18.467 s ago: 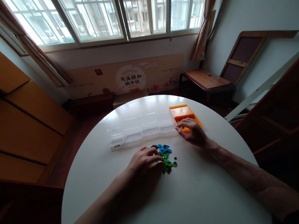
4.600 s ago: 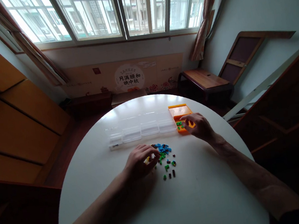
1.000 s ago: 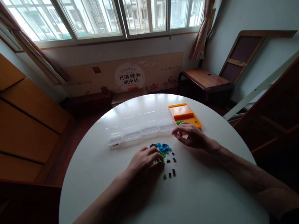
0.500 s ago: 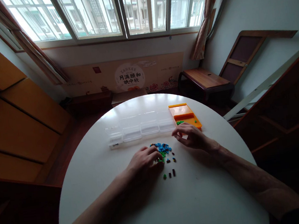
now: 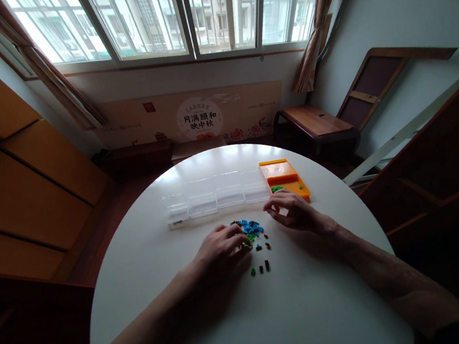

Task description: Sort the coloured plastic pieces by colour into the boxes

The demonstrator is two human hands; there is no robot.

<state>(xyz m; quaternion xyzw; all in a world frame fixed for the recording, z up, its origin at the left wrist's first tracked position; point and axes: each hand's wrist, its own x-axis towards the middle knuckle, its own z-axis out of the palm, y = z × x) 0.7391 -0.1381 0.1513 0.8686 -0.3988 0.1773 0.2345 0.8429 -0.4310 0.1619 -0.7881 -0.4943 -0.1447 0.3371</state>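
Note:
My left hand [image 5: 223, 243] rests at the left edge of a small heap of toy bricks, its fingers bent and pinched around a green toy brick [image 5: 245, 244]. Blue toy bricks [image 5: 252, 227] lie just beyond the fingertips, with more green ones beside them. My right hand [image 5: 294, 210] hovers in front of the orange case [image 5: 304, 190], thumb and fingers pressed together; whatever they hold is too small to make out. Green bricks [image 5: 277, 188] lie inside that case. Between my hands and nearer to me are a few dark brown bricks [image 5: 267, 266] and a single green brick [image 5: 253, 271].
A row of clear plastic boxes [image 5: 230, 197] with raised lids stands on the round white table [image 5: 152, 291], left of the orange case. Beyond the table are a wooden stool [image 5: 317, 120] and a printed cardboard panel [image 5: 242, 107] under the window.
Both hands stay almost in place. The right fingertips have shifted very slightly; the bricks and boxes look unchanged.

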